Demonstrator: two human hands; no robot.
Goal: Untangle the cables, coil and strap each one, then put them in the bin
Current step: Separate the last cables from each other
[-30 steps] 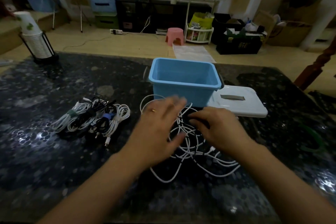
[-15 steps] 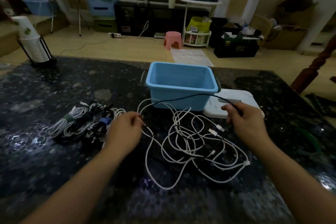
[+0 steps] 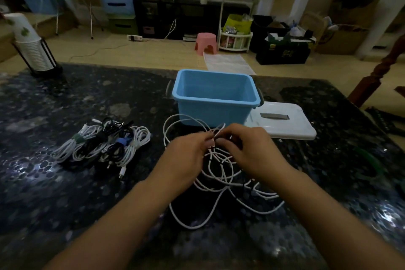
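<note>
Both hands pinched strands of the tangled white cables (image 3: 221, 173): the left hand (image 3: 186, 155) and the right hand (image 3: 249, 151) met fingertip to fingertip just in front of the blue bin (image 3: 215, 98). One short white cable end (image 3: 219, 131) rose from the pinch, tilted up and to the right toward the bin. Most of the tangle lay below and behind the hands on the dark table (image 3: 65, 193), its loops sprawling toward the person with no single axis. Coiled, strapped cables (image 3: 105, 144) lay well left.
</note>
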